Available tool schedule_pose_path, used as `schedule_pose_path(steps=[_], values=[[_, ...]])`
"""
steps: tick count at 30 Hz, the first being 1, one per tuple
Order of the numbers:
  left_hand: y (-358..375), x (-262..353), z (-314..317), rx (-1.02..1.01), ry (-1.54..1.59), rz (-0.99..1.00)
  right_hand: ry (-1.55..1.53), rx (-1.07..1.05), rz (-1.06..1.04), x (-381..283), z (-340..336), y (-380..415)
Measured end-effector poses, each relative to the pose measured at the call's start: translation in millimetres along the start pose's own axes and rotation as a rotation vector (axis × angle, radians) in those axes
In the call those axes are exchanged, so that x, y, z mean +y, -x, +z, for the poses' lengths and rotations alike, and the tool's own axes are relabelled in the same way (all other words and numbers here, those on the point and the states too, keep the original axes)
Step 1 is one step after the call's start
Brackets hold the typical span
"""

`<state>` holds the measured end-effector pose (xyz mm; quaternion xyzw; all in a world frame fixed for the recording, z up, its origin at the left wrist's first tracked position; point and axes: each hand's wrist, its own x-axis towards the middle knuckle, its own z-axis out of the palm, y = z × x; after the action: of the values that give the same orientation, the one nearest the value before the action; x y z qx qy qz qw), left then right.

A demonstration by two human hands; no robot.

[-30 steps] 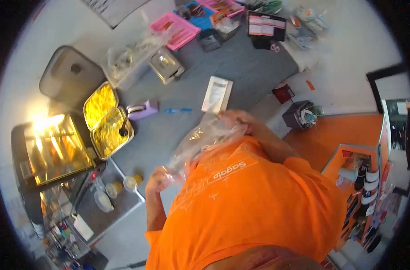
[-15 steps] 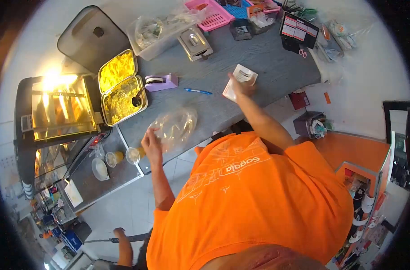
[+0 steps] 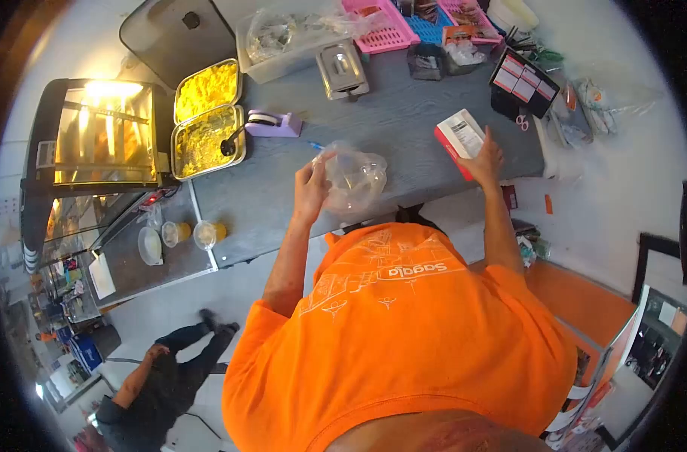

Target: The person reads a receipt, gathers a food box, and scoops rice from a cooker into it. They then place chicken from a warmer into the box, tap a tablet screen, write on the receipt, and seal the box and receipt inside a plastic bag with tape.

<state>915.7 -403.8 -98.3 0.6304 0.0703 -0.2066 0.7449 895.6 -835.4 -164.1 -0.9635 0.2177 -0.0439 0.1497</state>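
My left hand [image 3: 311, 190] is closed, pinching the edge of a clear plastic bag [image 3: 357, 184] above the grey counter. The bag looks crumpled and partly puffed out, and it hides most of a blue pen [image 3: 316, 145]. Farther right, my right hand [image 3: 488, 160] grips a small white and red box [image 3: 462, 137] by its near right side. A printed label shows on the box's upper face. Some of the right fingers are hidden behind the box.
Left on the counter [image 3: 283, 211] are trays of yellow food [image 3: 206, 94], a purple tape dispenser [image 3: 285, 126] and lidded cups [image 3: 209, 234]. At the back stand a steel container [image 3: 342, 69], a plastic tub [image 3: 272, 64] and a pink basket [image 3: 385, 34]. Another person [image 3: 159, 384] is lower left.
My right hand has moved right with the box, whose red side now shows. My left hand and the plastic bag have shifted right, over the pen. More of the other person is visible.
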Motion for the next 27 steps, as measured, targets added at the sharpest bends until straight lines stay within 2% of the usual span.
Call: schedule_pose_path(steps=[2, 5, 7, 8, 9, 11, 13, 14, 16, 18, 21, 23, 24, 25, 26, 27], values=[[-33.4, -8.4, 38.1, -0.088, 0.199, -0.050, -0.036, 0.131, -0.168, 14.5, -36.0, -8.3], [-81.9, -19.8, 95.7, -0.246, 0.446, -0.190, -0.251, 0.309, -0.490, -21.0, -108.2, -7.6], [-112.7, -29.0, 131.9, -0.305, 0.556, -0.284, -0.693, 0.254, -0.653, -29.6, -111.8, -11.1], [-127.0, -37.3, 150.2, -0.304, 0.596, -0.324, -0.764, 0.199, -0.712, -38.7, -110.3, -10.4], [-144.3, -48.8, 164.3, -0.302, 0.636, -0.363, -1.016, -0.059, -0.653, -40.3, -95.9, -10.2], [-173.5, -71.9, 174.4, -0.430, 0.683, -0.396, -1.011, -0.222, -0.760, -30.1, -56.8, -15.5], [-160.4, -40.0, 197.0, -0.337, 0.572, -0.417, -0.834, -0.409, -0.842, -11.7, -40.2, -28.9], [-175.5, -57.8, 182.3, -0.507, 0.528, -0.356, -0.719, -0.587, -0.699, -3.1, -33.5, -37.1], [-172.8, -82.9, 165.0, -0.436, 0.345, -0.293, -0.465, -0.511, -0.724, 38.6, 10.5, -62.2], [-150.2, -88.7, 166.4, -0.380, 0.151, -0.220, -0.265, -0.421, -0.750, 58.8, 23.9, -78.9], [-122.6, -146.1, 185.4, 0.070, -0.652, 0.032, -0.059, -0.321, -0.749, 56.4, 12.3, -91.3], [-130.1, -222.2, 184.1, 0.193, -0.693, 0.002, 0.060, -0.321, -0.714, 44.2, 5.1, -89.2], [-133.3, -242.0, 185.4, 0.252, -0.714, -0.010, 0.083, -0.245, -0.768, 47.1, 14.2, -93.0], [-127.7, -222.2, 197.2, 0.247, -0.708, 0.050, 0.107, -0.166, -0.818, 52.3, 29.7, -97.7], [-112.1, -175.9, 217.7, 0.239, -0.700, 0.105, 0.131, -0.091, -0.864, 56.4, 39.6, -101.1], [-97.8, -129.6, 233.7, 0.226, -0.694, 0.158, 0.143, -0.196, -0.839, 52.3, 36.2, -104.1]])
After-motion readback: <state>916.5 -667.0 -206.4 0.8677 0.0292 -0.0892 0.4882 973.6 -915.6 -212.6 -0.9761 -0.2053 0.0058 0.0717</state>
